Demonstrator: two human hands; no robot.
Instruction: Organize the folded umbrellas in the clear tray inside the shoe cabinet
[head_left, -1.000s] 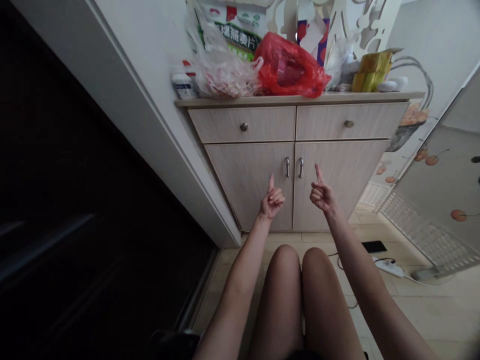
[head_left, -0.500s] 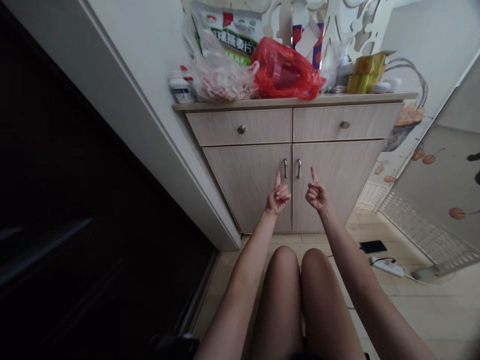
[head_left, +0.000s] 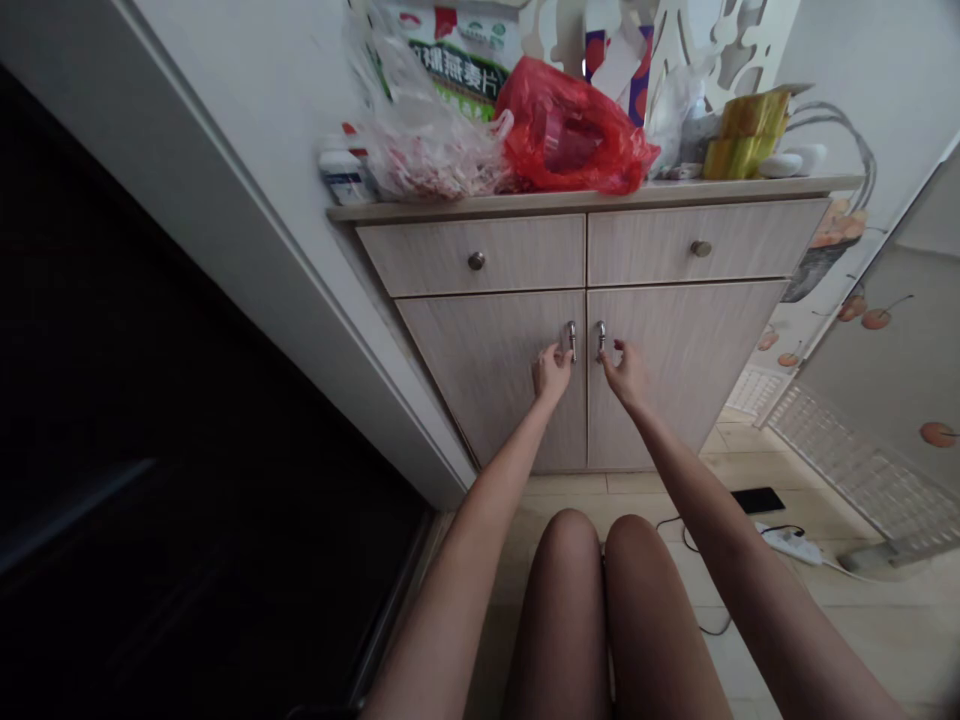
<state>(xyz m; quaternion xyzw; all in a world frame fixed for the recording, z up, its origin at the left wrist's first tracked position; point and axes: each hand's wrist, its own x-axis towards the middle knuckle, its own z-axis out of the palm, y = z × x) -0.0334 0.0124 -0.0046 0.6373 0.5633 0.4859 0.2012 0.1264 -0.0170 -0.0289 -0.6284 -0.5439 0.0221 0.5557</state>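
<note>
A light wooden cabinet [head_left: 487, 390] with two doors and two drawers stands in front of my knees. My left hand [head_left: 551, 371] reaches the left door's metal handle [head_left: 571, 338], fingers curled at it. My right hand [head_left: 624, 370] is at the right door's metal handle [head_left: 601, 335], fingers pinched on its lower end. Both doors are closed.
On the cabinet top sit a red plastic bag [head_left: 574, 135], a clear bag [head_left: 435, 160], a printed packet [head_left: 457, 60] and yellow packs [head_left: 742, 140]. A dark doorway [head_left: 150, 450] lies to the left. A phone [head_left: 759, 499] and a power strip [head_left: 787, 543] lie on the tiled floor at right.
Both hands dropped their raised thumbs and moved forward and inward to the two door handles. The view shifted closer to the cabinet.
</note>
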